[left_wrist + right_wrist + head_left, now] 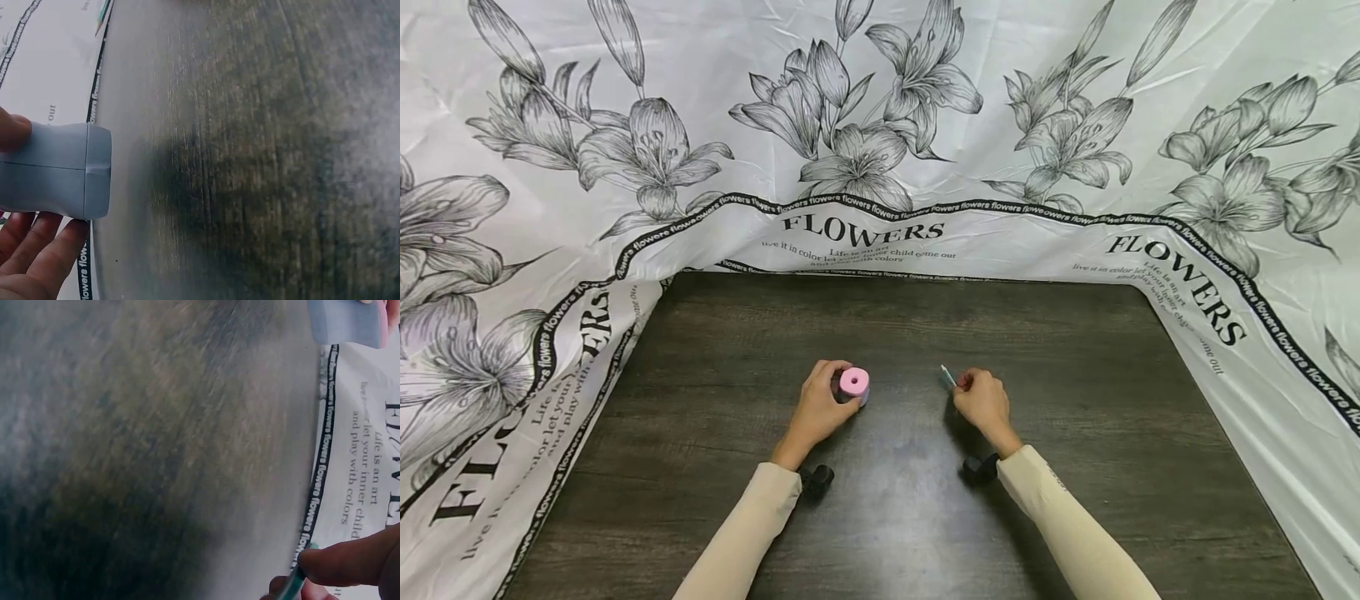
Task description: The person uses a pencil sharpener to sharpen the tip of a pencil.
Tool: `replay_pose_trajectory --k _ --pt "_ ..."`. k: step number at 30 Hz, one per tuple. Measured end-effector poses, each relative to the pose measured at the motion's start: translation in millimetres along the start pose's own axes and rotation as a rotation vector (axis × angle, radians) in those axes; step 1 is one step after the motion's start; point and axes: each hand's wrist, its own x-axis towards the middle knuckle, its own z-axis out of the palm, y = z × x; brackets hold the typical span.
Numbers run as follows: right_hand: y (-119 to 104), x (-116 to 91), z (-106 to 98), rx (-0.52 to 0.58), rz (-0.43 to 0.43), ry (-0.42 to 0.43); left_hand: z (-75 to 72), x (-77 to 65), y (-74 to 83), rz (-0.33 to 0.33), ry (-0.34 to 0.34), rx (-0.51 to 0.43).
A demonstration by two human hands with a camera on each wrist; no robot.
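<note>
A pencil sharpener (854,382) with a pink top and a hole in its middle stands upright in my left hand (820,406). Its blue-grey body (53,167) shows in the left wrist view, thumb on one side and fingers on the other. I cannot tell whether its base touches the table. My right hand (986,405) pinches a thin teal pencil (949,377) between thumb and fingers, its pale tip pointing up and to the left. In the right wrist view the thumb covers part of the pencil (292,585). Pencil and sharpener are apart.
Both hands are over a dark wood-grain table (895,325). A white cloth (700,192) with grey flowers and lettering hangs behind it and along both sides. Black wrist devices (817,482) sit below each hand.
</note>
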Motion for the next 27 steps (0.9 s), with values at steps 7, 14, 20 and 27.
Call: replay_pose_trajectory --k 7,14,20,27 --pt "8.3 5.4 4.3 -0.031 -0.036 0.061 6.8 5.2 0.0 -0.028 -0.03 0.013" --pt "13.6 6.7 8.7 -0.036 -0.03 0.045 9.0 4.7 -1.6 -0.057 -0.05 0.02" --pt "13.2 7.2 9.9 -0.035 -0.022 0.03 9.2 6.6 -0.8 -0.085 -0.057 0.022" --pt "12.8 10.2 12.7 -0.032 -0.017 -0.016 6.1 6.3 -4.1 -0.105 -0.116 0.026"
